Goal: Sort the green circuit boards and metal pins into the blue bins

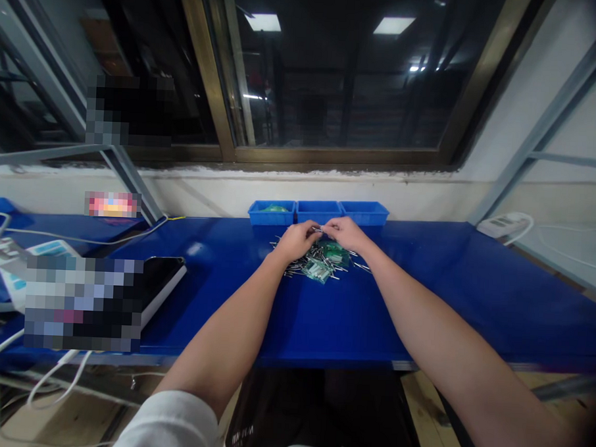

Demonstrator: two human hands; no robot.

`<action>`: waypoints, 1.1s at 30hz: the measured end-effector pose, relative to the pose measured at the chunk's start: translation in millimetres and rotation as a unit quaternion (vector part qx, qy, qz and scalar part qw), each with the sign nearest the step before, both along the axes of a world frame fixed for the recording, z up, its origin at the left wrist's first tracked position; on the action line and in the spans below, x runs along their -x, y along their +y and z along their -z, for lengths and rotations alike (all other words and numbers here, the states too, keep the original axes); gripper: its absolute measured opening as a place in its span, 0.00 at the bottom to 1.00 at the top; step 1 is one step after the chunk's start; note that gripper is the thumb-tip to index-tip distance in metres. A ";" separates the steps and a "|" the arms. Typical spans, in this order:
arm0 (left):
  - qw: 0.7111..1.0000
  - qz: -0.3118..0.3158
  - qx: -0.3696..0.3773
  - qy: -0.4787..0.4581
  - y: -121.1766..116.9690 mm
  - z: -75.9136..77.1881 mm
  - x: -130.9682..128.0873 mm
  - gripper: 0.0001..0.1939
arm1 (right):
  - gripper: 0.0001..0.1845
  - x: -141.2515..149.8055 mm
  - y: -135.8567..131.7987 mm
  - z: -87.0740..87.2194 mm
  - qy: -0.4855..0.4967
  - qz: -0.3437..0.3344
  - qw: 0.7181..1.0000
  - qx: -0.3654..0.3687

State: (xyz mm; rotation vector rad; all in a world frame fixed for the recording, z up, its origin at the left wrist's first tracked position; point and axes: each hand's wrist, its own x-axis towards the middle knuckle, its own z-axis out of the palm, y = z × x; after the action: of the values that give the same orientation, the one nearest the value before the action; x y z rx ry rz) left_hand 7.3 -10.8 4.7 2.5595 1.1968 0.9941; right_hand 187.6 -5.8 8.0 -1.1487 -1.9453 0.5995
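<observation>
My left hand (297,242) is closed, its fingers pinching what looks like a thin metal rod (318,230) just above the blue table. The fingertips of my right hand (345,233) are pinched together at the right end of that piece; the fine detail there is too small to make out. Below both hands lies a loose pile of thin metal rods (300,263). Among the rods are small green-tinted clear bags, one bag (318,270) at the front of the pile and another bag (335,253) behind it, with pale rod-like pieces inside.
Three joined blue bins stand behind the pile: a left bin (271,217) with something green in it, a middle bin (319,214) and a right bin (365,216). A dark-topped device (170,270) and white cables lie left. A white power strip (500,224) sits far right.
</observation>
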 end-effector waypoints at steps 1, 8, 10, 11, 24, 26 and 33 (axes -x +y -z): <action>1.000 0.005 -0.004 0.002 -0.2 -0.3 0.0 0.12 | 0.18 0.2 -0.2 -0.1 0.004 -0.001 1.000 0.005; 0.998 -0.016 -0.028 0.055 -1.2 -3.8 1.3 0.18 | 0.18 2.5 -3.5 -1.6 0.123 -0.001 0.991 0.042; 0.998 -0.025 -0.026 0.057 -1.5 -4.7 1.6 0.18 | 0.18 2.1 -3.6 -1.7 0.149 -0.009 0.987 0.054; 0.998 -0.025 -0.023 0.058 -1.6 -4.9 1.6 0.18 | 0.18 1.6 -3.4 -1.6 0.158 -0.011 0.985 0.062; 0.994 -0.090 -0.055 0.032 5.5 2.3 3.8 0.19 | 0.13 -21.5 5.5 2.6 -0.046 0.249 0.956 -0.147; 0.993 -0.096 -0.056 0.034 6.4 2.7 4.4 0.19 | 0.16 -26.1 5.6 4.9 -0.106 0.286 0.941 -0.145; 0.992 -0.106 -0.039 0.051 8.5 4.8 5.7 0.16 | 0.26 -35.6 12.0 11.2 -0.173 0.322 0.928 -0.071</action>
State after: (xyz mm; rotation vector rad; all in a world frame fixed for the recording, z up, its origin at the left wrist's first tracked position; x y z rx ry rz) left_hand 1.6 -2.3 -0.1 2.6137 1.5142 0.9787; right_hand 223.2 6.2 -3.3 -1.7697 -1.6913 -0.1018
